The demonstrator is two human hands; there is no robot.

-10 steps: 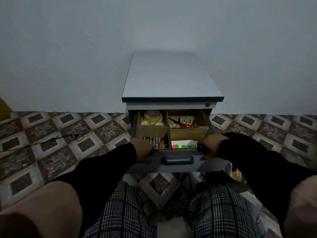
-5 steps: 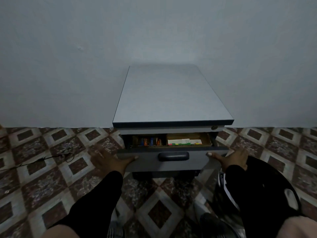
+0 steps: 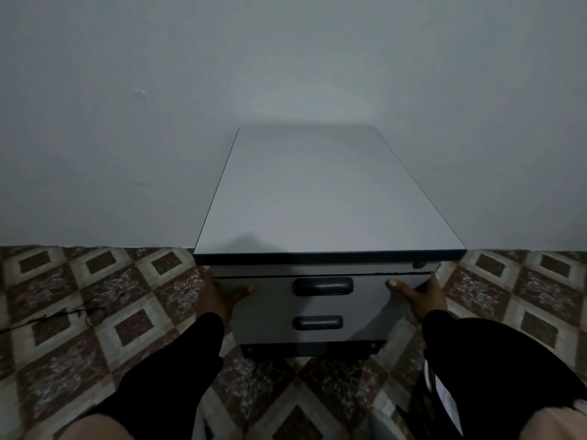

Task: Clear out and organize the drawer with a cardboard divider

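A small grey cabinet (image 3: 324,198) stands against the wall. Its top drawer (image 3: 270,289) is pushed fully in, so the cardboard divider and the drawer's contents are hidden. The drawer front carries a dark handle (image 3: 322,286). My left hand (image 3: 222,296) lies flat against the left end of the drawer front, thumb pointing inward. My right hand (image 3: 416,295) presses the right end in the same way. Neither hand holds anything. Both arms wear black sleeves.
A second drawer with its own dark handle (image 3: 317,322) sits below the top one. A keyhole (image 3: 418,265) is at the cabinet's upper right corner. Patterned floor tiles (image 3: 95,312) surround the cabinet, and a thin black cable (image 3: 63,314) lies on them at the left.
The top drawer went from wide open to fully shut, pushed in by both hands. The divider, tape, scissors and batteries have gone out of sight. The view moved closer to the cabinet.
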